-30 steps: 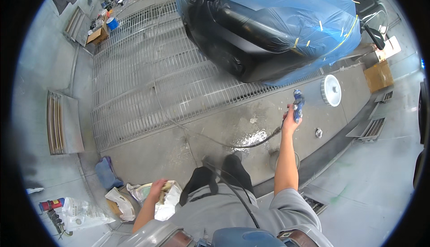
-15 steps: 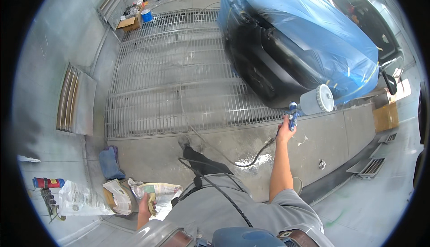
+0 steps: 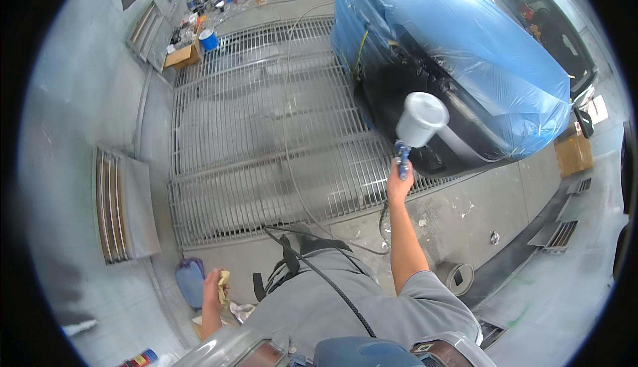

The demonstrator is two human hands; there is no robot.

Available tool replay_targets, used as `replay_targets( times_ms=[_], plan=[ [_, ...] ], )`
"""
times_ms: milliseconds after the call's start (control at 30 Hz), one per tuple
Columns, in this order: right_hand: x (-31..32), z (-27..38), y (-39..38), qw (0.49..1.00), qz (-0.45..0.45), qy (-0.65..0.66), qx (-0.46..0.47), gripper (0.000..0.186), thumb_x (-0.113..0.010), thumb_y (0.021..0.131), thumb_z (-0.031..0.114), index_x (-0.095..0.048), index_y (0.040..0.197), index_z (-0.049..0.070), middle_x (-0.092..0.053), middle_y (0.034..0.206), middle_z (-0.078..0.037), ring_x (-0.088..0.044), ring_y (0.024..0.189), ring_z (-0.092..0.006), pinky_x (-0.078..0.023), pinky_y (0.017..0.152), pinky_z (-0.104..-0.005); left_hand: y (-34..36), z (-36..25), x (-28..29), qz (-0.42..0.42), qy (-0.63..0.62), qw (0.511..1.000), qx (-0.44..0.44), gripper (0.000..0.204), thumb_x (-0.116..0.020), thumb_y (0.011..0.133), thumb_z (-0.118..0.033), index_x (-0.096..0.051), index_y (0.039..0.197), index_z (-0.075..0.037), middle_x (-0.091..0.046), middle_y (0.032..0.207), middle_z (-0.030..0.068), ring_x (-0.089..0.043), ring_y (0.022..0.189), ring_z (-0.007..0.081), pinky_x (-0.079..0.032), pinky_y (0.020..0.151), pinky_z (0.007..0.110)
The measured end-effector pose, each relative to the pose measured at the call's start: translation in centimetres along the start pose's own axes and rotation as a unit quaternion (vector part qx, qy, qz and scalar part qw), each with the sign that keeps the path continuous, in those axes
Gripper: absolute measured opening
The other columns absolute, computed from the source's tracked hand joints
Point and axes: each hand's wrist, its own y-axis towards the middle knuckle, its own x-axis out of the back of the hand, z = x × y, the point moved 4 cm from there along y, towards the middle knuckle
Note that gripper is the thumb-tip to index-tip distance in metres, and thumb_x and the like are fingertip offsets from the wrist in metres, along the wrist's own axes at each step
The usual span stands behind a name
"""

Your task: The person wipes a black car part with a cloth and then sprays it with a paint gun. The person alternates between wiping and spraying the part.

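Note:
In my right hand (image 3: pixel 399 182) is a blue spray gun (image 3: pixel 403 157) with a whitish paint cup (image 3: pixel 423 118) on top. My fingers wrap round its handle, and the gun is in front of the black bumper (image 3: pixel 392 94) of a car. Blue plastic sheeting (image 3: pixel 465 41) covers the car above the bumper. Low at the left, my left hand (image 3: pixel 212 290) is closed on a crumpled yellowish cloth (image 3: pixel 224 287). A dark air hose (image 3: pixel 325 287) runs across my body, and part of it hangs below the gun.
A metal floor grating (image 3: pixel 246 134) spreads ahead of me. An open cardboard box (image 3: pixel 184 54) and a blue can (image 3: pixel 209 40) stand at the far left, with several paint containers behind. A round bucket (image 3: pixel 458 278) is near my right elbow. Another carton (image 3: pixel 573 154) sits at the right wall.
My right hand has carried the spray gun left and farther up over the bumper. The view has shifted forward with my body, and the newspapers at lower left have mostly left it.

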Motion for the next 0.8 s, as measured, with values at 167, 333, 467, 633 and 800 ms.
replay_targets(
  times_ms=[167,333,467,633,800],
  plan=[
    [-7.7,7.0,-0.8,0.963,0.091,-0.255,0.007,0.04,-0.072,0.089,0.013,-0.062,0.128,0.013,-0.071,0.115,-0.017,-0.069,0.099,-0.0446,-0.055,0.083,-0.0536,7.6,-5.1,3.3,0.017,0.024,0.999,0.037,0.038,-0.057,0.107,-0.041,-0.065,0.122,-0.007,-0.068,0.093,0.0061,-0.063,0.058,0.0151,-0.049,0.045,0.029],
    [-12.1,11.8,0.7,0.921,0.086,-0.38,0.009,0.049,-0.071,0.086,0.008,-0.055,0.132,0.015,-0.065,0.113,-0.016,-0.07,0.093,-0.0432,-0.056,0.077,-0.0539,17.0,-12.7,5.7,0.05,0.112,0.991,0.061,0.032,-0.056,0.107,-0.034,-0.068,0.105,-0.004,-0.067,0.079,0.0063,-0.061,0.051,0.0162,-0.047,0.043,0.031],
    [-15.7,15.1,2.0,0.897,0.058,-0.439,-0.002,0.049,-0.072,0.084,0.005,-0.054,0.129,0.013,-0.063,0.11,-0.016,-0.071,0.088,-0.0413,-0.058,0.075,-0.0522,26.9,-22.4,7.9,0.095,0.187,0.977,0.049,0.03,-0.057,0.105,-0.031,-0.068,0.101,-0.003,-0.068,0.078,0.0077,-0.061,0.051,0.0166,-0.047,0.042,0.033],
    [-20.0,18.7,3.3,0.871,0.089,-0.478,-0.076,0.054,-0.077,0.078,0.006,-0.054,0.127,0.013,-0.064,0.11,-0.016,-0.071,0.089,-0.0414,-0.058,0.076,-0.0517,40.8,-38.8,7.9,0.142,0.306,0.941,-0.006,0.029,-0.06,0.103,-0.03,-0.068,0.099,-0.002,-0.068,0.078,0.0089,-0.06,0.05,0.0175,-0.047,0.043,0.033],
    [-23.1,22.0,6.4,0.865,0.09,-0.489,-0.069,0.045,-0.076,0.08,0.007,-0.054,0.118,0.011,-0.065,0.107,-0.017,-0.072,0.088,-0.0408,-0.059,0.074,-0.0509,49.4,-52.4,-0.2,0.16,0.351,0.919,-0.081,0.028,-0.06,0.103,-0.027,-0.068,0.1,0.0,-0.069,0.079,0.0098,-0.06,0.049,0.018,-0.047,0.044,0.033]
  ],
)
